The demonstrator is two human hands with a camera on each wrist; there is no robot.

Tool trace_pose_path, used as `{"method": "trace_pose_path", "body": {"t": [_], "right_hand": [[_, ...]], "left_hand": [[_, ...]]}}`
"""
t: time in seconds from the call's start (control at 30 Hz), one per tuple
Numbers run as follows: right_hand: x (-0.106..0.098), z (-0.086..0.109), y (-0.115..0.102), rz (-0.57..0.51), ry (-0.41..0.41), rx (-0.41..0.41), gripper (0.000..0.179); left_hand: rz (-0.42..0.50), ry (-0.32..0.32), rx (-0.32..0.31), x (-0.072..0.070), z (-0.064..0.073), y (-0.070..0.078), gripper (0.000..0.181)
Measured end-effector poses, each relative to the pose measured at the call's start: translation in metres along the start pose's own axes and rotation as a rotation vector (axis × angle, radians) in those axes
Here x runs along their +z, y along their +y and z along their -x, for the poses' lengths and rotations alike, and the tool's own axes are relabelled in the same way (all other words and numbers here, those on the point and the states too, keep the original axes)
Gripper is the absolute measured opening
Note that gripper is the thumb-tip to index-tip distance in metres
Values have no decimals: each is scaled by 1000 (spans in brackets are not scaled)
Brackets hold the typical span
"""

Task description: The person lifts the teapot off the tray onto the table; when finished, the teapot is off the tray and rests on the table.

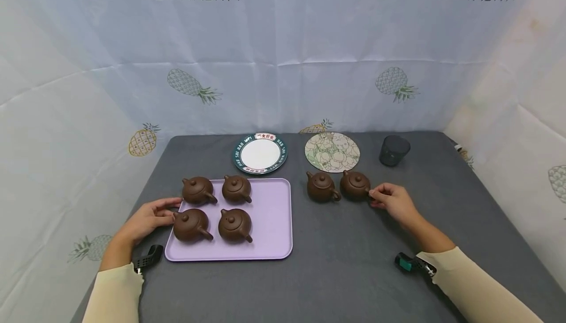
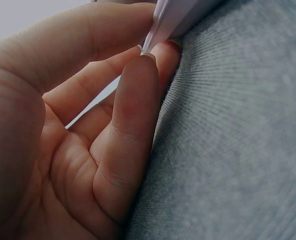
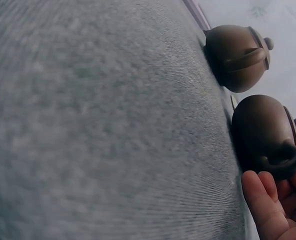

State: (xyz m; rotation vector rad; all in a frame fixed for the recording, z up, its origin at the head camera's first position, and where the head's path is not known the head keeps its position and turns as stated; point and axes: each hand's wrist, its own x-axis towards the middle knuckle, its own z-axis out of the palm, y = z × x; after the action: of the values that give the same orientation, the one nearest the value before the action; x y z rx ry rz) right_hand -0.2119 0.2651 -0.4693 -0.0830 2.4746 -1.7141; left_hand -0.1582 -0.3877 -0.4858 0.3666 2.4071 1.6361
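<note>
Right hand (image 1: 393, 204) pinches the right-of-centre teapot (image 1: 355, 184) by its handle, so a sloppy tilt could dump the lid (image 1: 357, 179), and the neighbouring teapot (image 1: 321, 187) blocks any straight slide left. Left hand (image 1: 152, 219) has the rim of the tray (image 1: 271, 224), left of frame; jerk that and its four teapots (image 1: 190, 225) might clink. Plate (image 1: 260, 153), mat (image 1: 332, 152), dark cup (image 1: 394, 151) sit behind, mid-frame.

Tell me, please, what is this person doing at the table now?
A person's right hand holds a round, dark-brown teapot by its handle, next to a matching brown teapot on the grey cloth. The left hand grips the edge of a flat, rectangular lilac tray, where four similar brown teapots stand.
</note>
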Motion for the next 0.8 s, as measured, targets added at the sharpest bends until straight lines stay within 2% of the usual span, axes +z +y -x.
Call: {"method": "trace_pose_path", "body": {"t": [0.17, 0.3, 0.47, 0.6, 0.7, 0.8], "right_hand": [[3, 2, -1, 28, 13, -1, 32], [4, 4, -2, 92, 19, 4, 35], [0, 7, -8, 241, 36, -13, 37], [-7, 9, -23, 349, 72, -36, 34], [-9, 9, -40, 341, 75, -44, 34], [0, 5, -56, 297, 37, -76, 35]], "left_hand": [[-11, 25, 0, 0, 2, -1, 53], [-23, 25, -11, -1, 4, -3, 54], [-36, 33, -25, -2, 3, -4, 52], [-48, 40, -30, -1, 1, -3, 51], [-55, 35, -33, -1, 0, 0, 51], [-52, 32, -32, 0, -1, 1, 52]]}}
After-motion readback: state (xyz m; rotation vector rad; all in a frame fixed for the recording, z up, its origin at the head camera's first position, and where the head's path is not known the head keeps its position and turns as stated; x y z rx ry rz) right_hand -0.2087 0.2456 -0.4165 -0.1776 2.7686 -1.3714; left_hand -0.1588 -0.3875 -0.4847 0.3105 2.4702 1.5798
